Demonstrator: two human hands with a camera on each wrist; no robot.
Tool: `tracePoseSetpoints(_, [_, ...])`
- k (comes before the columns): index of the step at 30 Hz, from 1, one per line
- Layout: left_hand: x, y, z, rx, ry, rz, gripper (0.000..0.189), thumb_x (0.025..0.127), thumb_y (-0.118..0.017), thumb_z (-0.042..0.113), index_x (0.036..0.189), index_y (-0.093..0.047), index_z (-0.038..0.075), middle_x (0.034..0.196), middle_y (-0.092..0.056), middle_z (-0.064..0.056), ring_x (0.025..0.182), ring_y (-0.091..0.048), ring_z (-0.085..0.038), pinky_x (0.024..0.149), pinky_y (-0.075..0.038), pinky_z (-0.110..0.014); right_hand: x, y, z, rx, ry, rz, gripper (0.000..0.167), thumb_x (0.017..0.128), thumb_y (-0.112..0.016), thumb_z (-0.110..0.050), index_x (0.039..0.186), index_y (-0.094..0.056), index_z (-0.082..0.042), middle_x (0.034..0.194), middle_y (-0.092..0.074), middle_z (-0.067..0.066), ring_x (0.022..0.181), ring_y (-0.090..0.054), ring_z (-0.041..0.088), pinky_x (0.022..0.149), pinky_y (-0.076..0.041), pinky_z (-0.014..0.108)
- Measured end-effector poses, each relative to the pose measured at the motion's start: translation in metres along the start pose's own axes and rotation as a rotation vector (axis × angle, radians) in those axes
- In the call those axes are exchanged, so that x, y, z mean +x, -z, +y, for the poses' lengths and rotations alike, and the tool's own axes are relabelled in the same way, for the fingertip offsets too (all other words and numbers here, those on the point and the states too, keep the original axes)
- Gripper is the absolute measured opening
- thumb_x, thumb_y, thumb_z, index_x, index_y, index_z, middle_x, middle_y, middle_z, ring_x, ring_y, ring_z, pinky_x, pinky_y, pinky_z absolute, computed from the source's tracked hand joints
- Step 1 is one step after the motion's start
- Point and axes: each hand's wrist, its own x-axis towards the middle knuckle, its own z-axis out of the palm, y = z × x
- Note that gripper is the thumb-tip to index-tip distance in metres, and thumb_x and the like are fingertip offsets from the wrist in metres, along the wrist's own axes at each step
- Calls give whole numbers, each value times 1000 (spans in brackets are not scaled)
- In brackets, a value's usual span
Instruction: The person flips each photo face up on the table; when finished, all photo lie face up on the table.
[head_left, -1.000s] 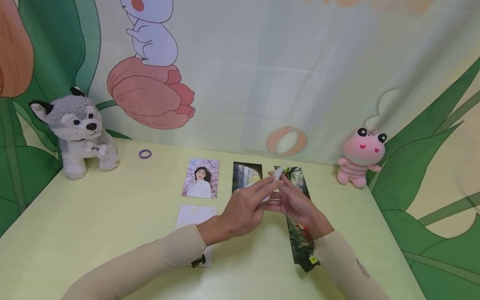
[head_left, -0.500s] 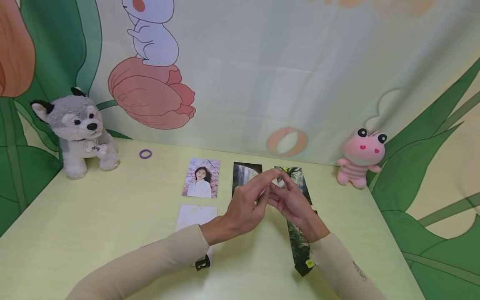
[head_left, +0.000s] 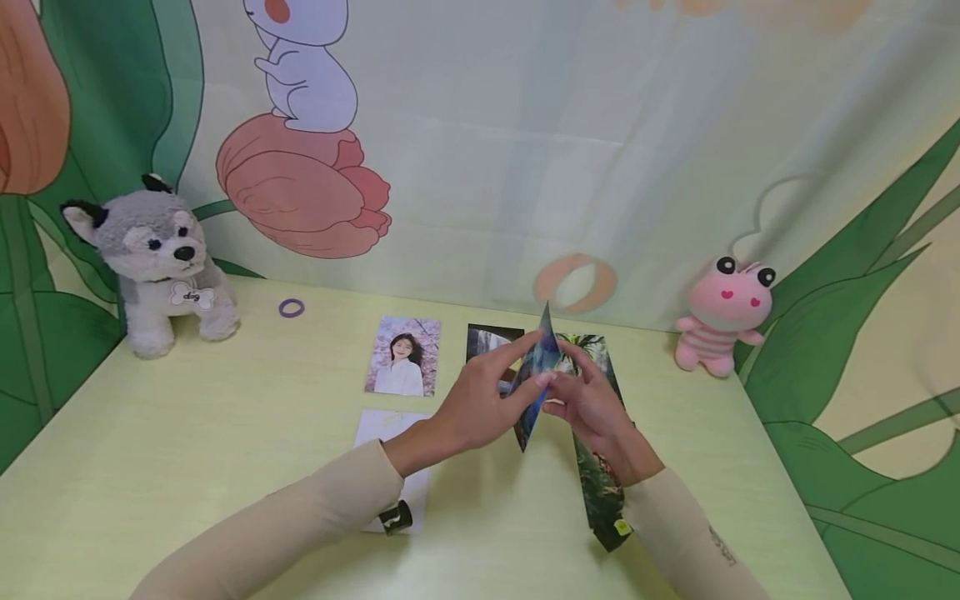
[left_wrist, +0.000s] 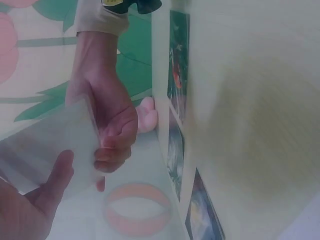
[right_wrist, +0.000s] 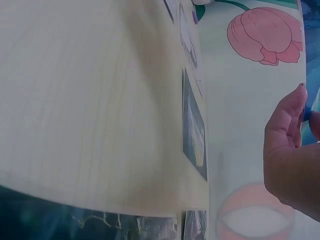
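Between both hands stands a blue photo print, tilted on edge above the table. My left hand pinches it, thumb on the picture face and index finger at the upper edge. My right hand grips the opposite edge with thumb and curled fingers. In the left wrist view the print's pale surface lies under the left thumb, and the right hand curls at its far edge. The right wrist view shows the right hand holding the blue print at the frame's edge.
On the table lie a portrait photo, a waterfall photo, two green forest photos, one at the upper right, and a white card. A purple ring, a plush husky and a pink frog toy stand around them.
The print has turned over between the hands: a pale side showed before, now its blue picture shows to the head camera. The left thumb has come onto the picture side.
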Motion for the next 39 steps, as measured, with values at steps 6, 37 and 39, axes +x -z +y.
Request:
tracePoseSetpoints(6, [-3,11,-5,-40,103,-46,64,99,-60,29,156,-35,14,153,-47,-13,100,-73,-29,79,-59,-38,0,3,-2,-18,0,2,54,104,-48,-6,152,-32,-25,81,-65,-3,72,-64,11,67,-57,25])
tracePoseSetpoints(37, [-23,24,-43,290,28,-69,62,82,-81,19,138,-57,5,59,-64,2,57,-64,-4,53,-45,-19,2,8,3,-289,201,98,66,96,-57,6,154,-38,-20,74,-60,-3,64,-62,12,60,-57,27])
tracePoseSetpoints(39, [-25,25,-44,301,50,-98,62,82,-81,21,137,-58,6,59,-63,3,59,-67,-6,51,-44,-19,2,9,3,-312,211,90,66,96,-58,5,154,-38,-19,74,-61,-3,64,-62,12,61,-57,28])
